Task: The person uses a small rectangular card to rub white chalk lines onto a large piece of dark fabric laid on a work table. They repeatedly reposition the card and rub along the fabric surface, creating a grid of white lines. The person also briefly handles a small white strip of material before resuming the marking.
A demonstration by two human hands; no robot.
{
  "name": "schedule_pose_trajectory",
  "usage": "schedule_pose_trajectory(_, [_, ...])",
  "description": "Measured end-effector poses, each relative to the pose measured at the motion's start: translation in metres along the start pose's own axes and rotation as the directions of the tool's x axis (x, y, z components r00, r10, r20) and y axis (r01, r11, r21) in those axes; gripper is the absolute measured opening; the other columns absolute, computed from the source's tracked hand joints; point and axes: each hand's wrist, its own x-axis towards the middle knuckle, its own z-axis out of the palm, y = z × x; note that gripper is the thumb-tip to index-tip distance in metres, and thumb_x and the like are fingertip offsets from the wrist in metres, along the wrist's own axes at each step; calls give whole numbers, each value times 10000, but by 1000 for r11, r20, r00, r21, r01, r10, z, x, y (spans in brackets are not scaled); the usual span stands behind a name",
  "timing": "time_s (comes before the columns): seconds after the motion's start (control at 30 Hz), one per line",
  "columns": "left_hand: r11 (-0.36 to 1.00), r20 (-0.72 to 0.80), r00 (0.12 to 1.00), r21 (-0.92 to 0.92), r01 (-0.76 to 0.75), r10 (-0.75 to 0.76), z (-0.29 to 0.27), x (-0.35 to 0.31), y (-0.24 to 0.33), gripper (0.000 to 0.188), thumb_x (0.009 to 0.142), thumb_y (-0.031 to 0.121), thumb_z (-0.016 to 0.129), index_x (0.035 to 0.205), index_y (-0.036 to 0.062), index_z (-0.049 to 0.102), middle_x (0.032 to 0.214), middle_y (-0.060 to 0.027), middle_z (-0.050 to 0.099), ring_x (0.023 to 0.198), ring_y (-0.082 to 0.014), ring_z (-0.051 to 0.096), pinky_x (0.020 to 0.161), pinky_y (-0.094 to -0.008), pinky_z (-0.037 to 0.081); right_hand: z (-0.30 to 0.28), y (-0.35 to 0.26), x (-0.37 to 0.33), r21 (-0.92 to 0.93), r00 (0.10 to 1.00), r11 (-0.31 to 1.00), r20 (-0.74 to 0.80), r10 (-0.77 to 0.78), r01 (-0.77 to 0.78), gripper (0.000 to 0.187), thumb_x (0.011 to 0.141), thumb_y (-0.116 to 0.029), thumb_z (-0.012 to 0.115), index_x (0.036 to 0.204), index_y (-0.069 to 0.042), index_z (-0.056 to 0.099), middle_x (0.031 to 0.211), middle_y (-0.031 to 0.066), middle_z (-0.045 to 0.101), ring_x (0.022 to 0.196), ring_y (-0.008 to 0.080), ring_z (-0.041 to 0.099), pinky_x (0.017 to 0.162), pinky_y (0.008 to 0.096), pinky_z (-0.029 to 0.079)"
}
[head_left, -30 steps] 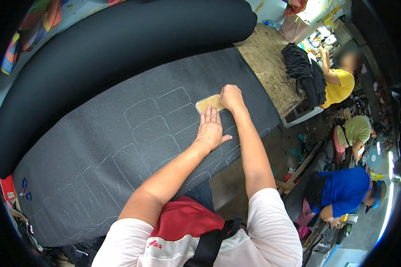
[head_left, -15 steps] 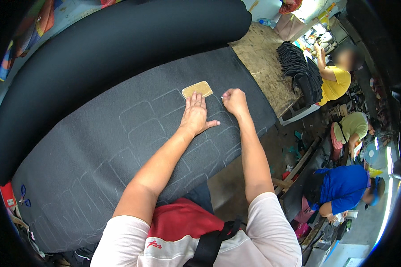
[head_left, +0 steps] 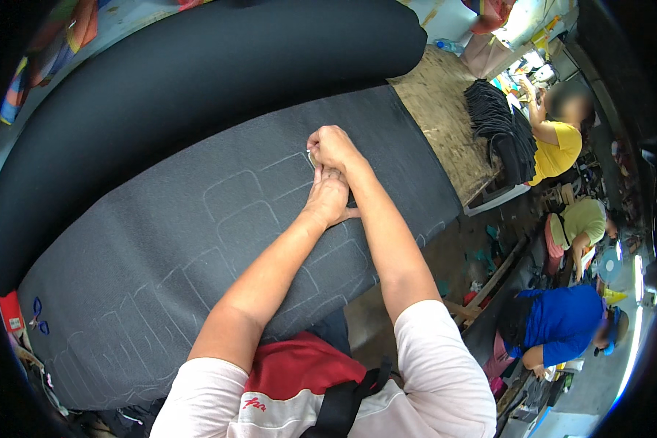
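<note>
- Left hand: grip released, fingers extended, low over the line-marked black cloth;
- right hand: crossing the left's fingertips, grip pinching a white chalk;
- template: on the cloth, mostly hidden beneath the hands;
- black roll beyond;
- counter, far right.

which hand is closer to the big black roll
Right. The right hand is on the near side of the big black roll, not touching it; the left hand is also on that side, farther back toward the person's body.
</note>
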Motion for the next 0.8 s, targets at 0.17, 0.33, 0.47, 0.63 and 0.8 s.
schedule_pose_trajectory(0.17, [999, -51, 998, 32, 43, -42, 4, 1, 4, 1119, 620, 545, 753, 1340, -151, 254, 1413, -319, 248, 1372, -403, 142, 1124, -485, 121, -18, 34, 9, -261, 996, 962, 6, 89, -84, 122, 683, -75, 623, 770, -55, 706, 819, 196, 656, 839, 338, 639, 806, 404, 498])
schedule_pose_trajectory(0.33, [995, 15, 999, 88, 48, -50, 4, 3, 2, 1175, 590, 585, 752, 1321, -185, 249, 1413, -329, 238, 1365, -416, 158, 1124, -472, 126, -22, 48, -4, -248, 964, 936, -151, 217, -250, 123, 693, -57, 602, 759, -44, 704, 817, 211, 649, 847, 354, 636, 806, 419, 496])
schedule_pose_trajectory(0.47, [997, 2, 999, 66, 36, -36, 4, 1, 2, 1171, 587, 579, 757, 1317, -187, 256, 1417, -330, 228, 1368, -417, 147, 1123, -481, 121, -32, 42, -27, -336, 951, 893, -36, 307, -300, 162, 721, -66, 592, 825, 12, 689, 931, 237, 645, 905, 375, 628, 822, 401, 503])
schedule_pose_trajectory(0.63, [1000, -68, 998, 11, -13, 14, -9, 1, -5, 987, 622, 501, 767, 1270, -134, 380, 1347, -298, 373, 1301, -376, 323, 1092, -437, 235, -39, 54, -80, 102, 901, 918, -178, 396, -383, 122, 754, -81, 592, 832, -40, 677, 889, 214, 643, 817, 347, 632, 741, 410, 496])
schedule_pose_trajectory(0.8, [998, -103, 995, -58, 11, -17, -55, -27, -52, 562, 731, 373, 716, 1129, 0, 582, 1179, -197, 567, 1107, -331, 539, 966, -395, 413, 3, 52, -139, 400, 718, 892, -556, 418, -209, 99, 838, -73, 583, 879, 13, 609, 808, 124, 643, 712, 175, 624, 679, 289, 493])
